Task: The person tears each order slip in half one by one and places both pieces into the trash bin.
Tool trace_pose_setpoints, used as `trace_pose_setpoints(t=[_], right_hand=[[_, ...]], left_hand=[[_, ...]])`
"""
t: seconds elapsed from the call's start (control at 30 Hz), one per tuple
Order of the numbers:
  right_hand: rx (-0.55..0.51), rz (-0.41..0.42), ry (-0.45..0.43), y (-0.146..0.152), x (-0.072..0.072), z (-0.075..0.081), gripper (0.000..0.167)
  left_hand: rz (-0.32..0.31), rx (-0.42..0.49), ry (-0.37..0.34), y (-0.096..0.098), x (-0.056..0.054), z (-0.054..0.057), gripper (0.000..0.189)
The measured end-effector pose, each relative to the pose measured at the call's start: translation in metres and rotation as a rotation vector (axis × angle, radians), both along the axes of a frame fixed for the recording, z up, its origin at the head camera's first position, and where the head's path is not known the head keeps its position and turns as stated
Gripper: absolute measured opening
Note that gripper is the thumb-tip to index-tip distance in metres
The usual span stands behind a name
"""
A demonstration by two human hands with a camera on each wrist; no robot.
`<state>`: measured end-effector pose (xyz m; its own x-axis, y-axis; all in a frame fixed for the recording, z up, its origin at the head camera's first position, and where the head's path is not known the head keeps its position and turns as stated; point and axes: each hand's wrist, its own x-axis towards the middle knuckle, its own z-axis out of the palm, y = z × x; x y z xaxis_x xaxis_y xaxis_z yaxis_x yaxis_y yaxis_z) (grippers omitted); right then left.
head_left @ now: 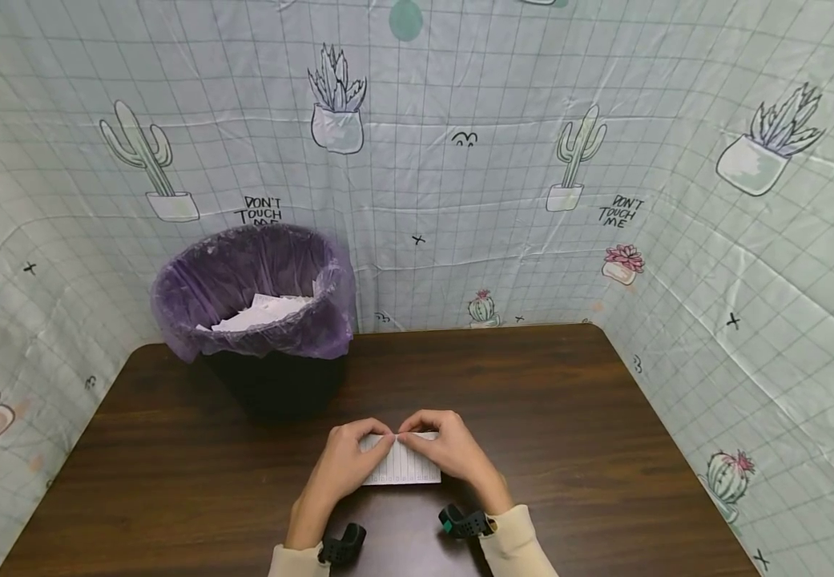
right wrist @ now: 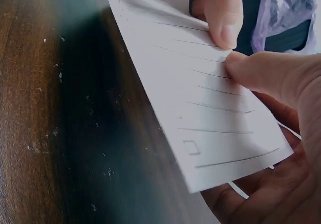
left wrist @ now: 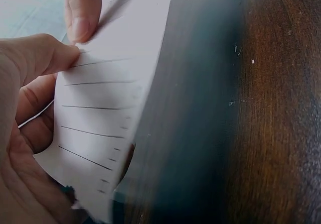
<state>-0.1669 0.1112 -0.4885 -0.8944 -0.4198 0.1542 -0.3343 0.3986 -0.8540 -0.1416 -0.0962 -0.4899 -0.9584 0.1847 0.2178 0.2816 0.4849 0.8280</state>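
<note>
A lined slip of white paper [head_left: 405,471] is held up just over the table by both hands. My left hand [head_left: 347,457] pinches its upper edge near the middle, with the thumb on the near face and fingers behind. Right beside that, my right hand [head_left: 451,449] pinches the same edge, the two thumb tips nearly meeting. In the left wrist view the paper [left wrist: 100,93] bows, and its lower corner looks ragged. A small printed box shows near one end of the paper [right wrist: 200,98] in the right wrist view.
A black bin [head_left: 280,389] with a purple liner [head_left: 337,312] stands at the back left of the brown table [head_left: 532,401]. Torn white paper [head_left: 265,312] lies inside it. A printed cloth [head_left: 417,184] hangs behind and at both sides. White specks dot the tabletop.
</note>
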Motion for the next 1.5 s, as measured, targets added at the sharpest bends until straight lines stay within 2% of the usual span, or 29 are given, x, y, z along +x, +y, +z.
trace_pose_setpoints(t=[0.27, 0.4, 0.8, 1.0, 1.5], right_hand=[[0.007, 0.005, -0.009, 0.0008, 0.0021, -0.001, 0.008], [0.001, 0.003, -0.006, 0.0001, 0.0024, -0.0017, 0.007], [0.007, -0.009, -0.005, -0.0004, 0.001, -0.0041, 0.005], [0.004, 0.003, 0.006, -0.0006, 0.0015, -0.0042, 0.005], [0.02, 0.03, 0.015, -0.0017, 0.0008, -0.0047, 0.004]], left_hand=[[-0.005, 0.015, -0.017, 0.0019, 0.004, -0.0024, 0.009], [-0.009, 0.013, 0.007, 0.0031, 0.0042, -0.0037, 0.01], [0.031, 0.027, 0.02, 0.0057, 0.0023, -0.0055, 0.012], [0.03, 0.03, -0.016, 0.0053, 0.0001, -0.0073, 0.012], [0.031, 0.059, -0.097, 0.0046, -0.002, -0.0033, 0.014]])
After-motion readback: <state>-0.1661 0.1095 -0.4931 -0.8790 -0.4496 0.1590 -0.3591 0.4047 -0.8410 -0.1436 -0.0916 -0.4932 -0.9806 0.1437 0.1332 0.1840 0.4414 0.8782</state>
